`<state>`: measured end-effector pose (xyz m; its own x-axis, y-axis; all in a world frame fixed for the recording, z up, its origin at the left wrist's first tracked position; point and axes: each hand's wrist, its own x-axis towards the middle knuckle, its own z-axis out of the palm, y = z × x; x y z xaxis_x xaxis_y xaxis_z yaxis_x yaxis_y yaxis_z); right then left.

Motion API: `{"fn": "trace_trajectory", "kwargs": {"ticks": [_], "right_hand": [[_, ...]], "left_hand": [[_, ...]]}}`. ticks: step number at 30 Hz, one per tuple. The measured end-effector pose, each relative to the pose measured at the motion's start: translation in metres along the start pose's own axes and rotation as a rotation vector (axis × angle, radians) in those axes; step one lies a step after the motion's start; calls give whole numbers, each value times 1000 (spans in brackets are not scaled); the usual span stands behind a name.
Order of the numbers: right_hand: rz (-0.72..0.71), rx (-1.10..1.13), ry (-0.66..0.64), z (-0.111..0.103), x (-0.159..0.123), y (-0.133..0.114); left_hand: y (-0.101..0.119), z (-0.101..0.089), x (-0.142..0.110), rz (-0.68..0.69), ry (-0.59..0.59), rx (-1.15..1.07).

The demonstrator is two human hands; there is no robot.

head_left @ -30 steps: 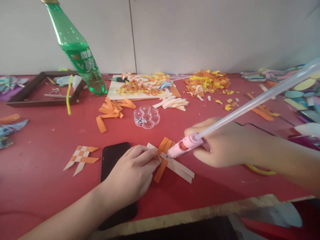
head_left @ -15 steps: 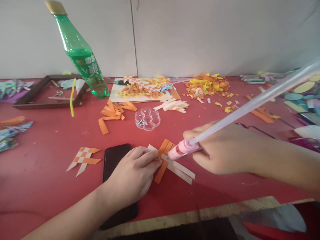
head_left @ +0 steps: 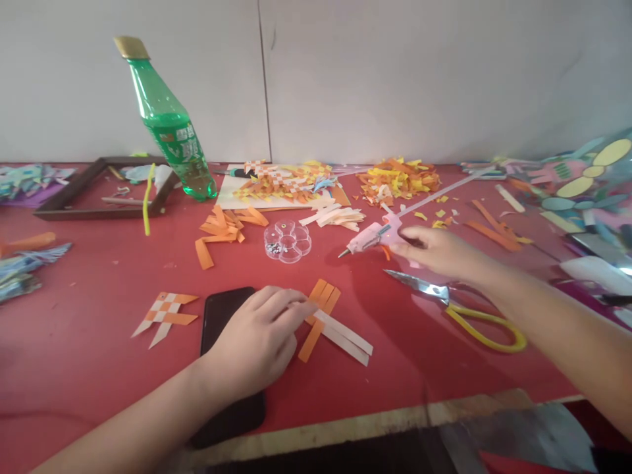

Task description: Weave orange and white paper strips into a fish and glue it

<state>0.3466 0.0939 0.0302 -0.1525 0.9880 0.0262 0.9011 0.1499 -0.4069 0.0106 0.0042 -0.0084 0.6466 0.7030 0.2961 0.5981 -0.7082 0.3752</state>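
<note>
My left hand point(head_left: 259, 336) rests on the red table point(head_left: 99, 368), its fingers pressed together on the left end of a woven piece of orange and white paper strips point(head_left: 332, 324). My right hand point(head_left: 434, 249) is stretched out farther back and grips a pink hot glue gun point(head_left: 372, 237), whose tip points left and low over the table. A long clear glue stick point(head_left: 444, 189) runs back from the gun. Yellow-handled scissors point(head_left: 459, 304) lie just in front of my right hand.
A black phone point(head_left: 224, 309) lies under my left wrist. A finished woven paper fish point(head_left: 165, 316) lies to the left. Behind are a clear flower-shaped bead box point(head_left: 287, 241), orange strips point(head_left: 222, 229), paper scraps point(head_left: 399, 176), a green bottle point(head_left: 170, 128) and a wooden frame point(head_left: 74, 209).
My right hand has drawn the glue gun away from the woven strips, back and to the right, uncovering the scissors. My left hand has stayed on the strips.
</note>
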Motion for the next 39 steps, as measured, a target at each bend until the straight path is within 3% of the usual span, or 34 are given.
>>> {"fn": "trace_trajectory", "kwargs": {"ticks": [4, 8, 11, 15, 18, 21, 25, 29, 33, 36, 39], "right_hand": [[-32, -161, 4, 17, -3, 7], [-105, -231, 170, 28, -6, -2], [-246, -234, 331, 32, -13, -30], [-475, -13, 351, 43, -23, -75], [-452, 193, 265, 56, -29, -89], [-311, 403, 129, 66, -33, -87], [-157, 698, 29, 68, -36, -77], [-33, 997, -84, 65, -32, -71], [128, 1310, -320, 60, -30, -74], [185, 1412, -482, 56, -32, -81], [184, 1388, -500, 55, -35, -88]], "left_hand": [[4, -1, 5, -213, -1, 21], [4, -2, 17, -300, -94, 45], [1, -7, 29, -372, -202, -6], [-5, -11, 38, -370, -242, -41], [-7, -12, 36, -331, -206, -65], [-7, -12, 31, -320, -183, -193], [-6, -19, 28, -484, -145, -551], [-6, -25, 30, -597, 46, -992], [-6, -22, 32, -716, 81, -1280], [-4, -15, 31, -746, 108, -1367], [-1, -11, 30, -734, 137, -1370]]}}
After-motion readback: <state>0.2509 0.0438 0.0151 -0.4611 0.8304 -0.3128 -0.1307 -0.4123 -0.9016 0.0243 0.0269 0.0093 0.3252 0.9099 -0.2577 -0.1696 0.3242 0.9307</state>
